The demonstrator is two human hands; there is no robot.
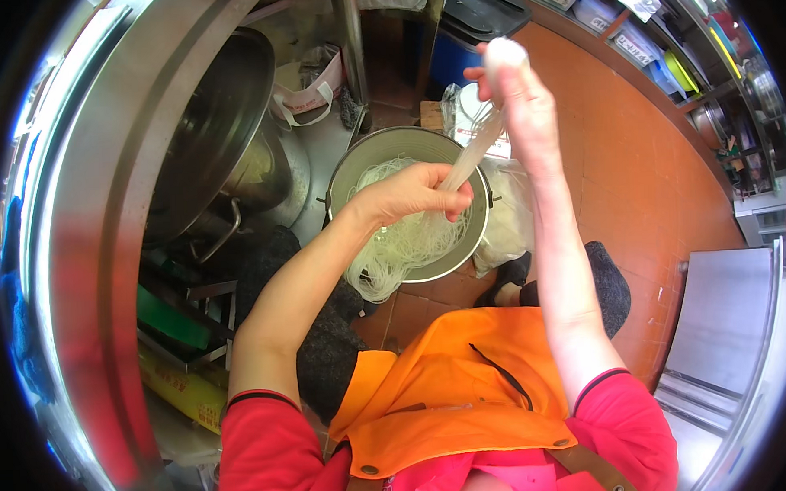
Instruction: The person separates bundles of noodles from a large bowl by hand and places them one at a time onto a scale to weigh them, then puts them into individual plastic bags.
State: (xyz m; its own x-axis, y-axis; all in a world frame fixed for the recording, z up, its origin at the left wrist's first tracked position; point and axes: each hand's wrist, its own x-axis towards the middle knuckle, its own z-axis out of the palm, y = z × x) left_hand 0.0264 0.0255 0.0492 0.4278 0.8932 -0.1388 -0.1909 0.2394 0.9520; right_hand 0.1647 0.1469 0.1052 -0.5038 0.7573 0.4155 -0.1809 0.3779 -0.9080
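A round metal pot (468, 259) with small side handles stands on the floor between my knees. Thin, pale translucent noodles (393, 252) lie tangled in it, and some hang over its near rim. Above the pot, my left hand (414, 193) grips a stretched bundle of noodle strands (473, 155). Higher and farther right, my right hand (521, 104) is closed around the upper end of that bundle. A white wad, blurred, shows at the top of my right hand. The strands slant upward from my left hand to my right.
To the left, a big dark metal lid (213, 122) leans by a steel pot (264, 172), below a counter edge (124, 157). A filled plastic bag (505, 209) and white tub (474, 103) flank the noodle pot. Behind stands a blue bin (451, 65); shelves with containers (633, 45) line the right.
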